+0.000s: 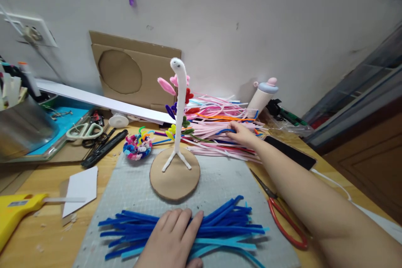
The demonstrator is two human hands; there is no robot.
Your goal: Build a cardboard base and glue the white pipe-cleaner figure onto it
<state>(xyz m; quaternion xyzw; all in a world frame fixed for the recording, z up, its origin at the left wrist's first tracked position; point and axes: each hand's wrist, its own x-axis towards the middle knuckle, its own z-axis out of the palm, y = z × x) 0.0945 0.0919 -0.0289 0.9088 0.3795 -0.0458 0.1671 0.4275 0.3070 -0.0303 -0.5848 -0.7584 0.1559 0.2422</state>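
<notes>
My left hand (pixel 172 234) is closed over a bundle of dark and light blue pipe cleaners (pixel 226 222) on the grey cutting mat (pixel 125 188). At the back right, my right hand (pixel 240 134) pinches a blue pipe cleaner (pixel 223 131) above a pile of mostly pink pipe cleaners (pixel 207 127). Between the hands stands a white fuzzy stem (pixel 180 109) with a bent top and forked foot on a round cardboard base (pixel 174 182). Small coloured petal shapes (pixel 166 86) show around the stem; how they attach is unclear.
Red-handled scissors (pixel 282 217) lie under my right forearm, beside a phone (pixel 290 153). A yellow glue gun (pixel 21 213) is at the left. A multicoloured fuzzy ring (pixel 137 147), pale-handled scissors (pixel 84 132) and a white bottle (pixel 263 96) stand or lie farther back.
</notes>
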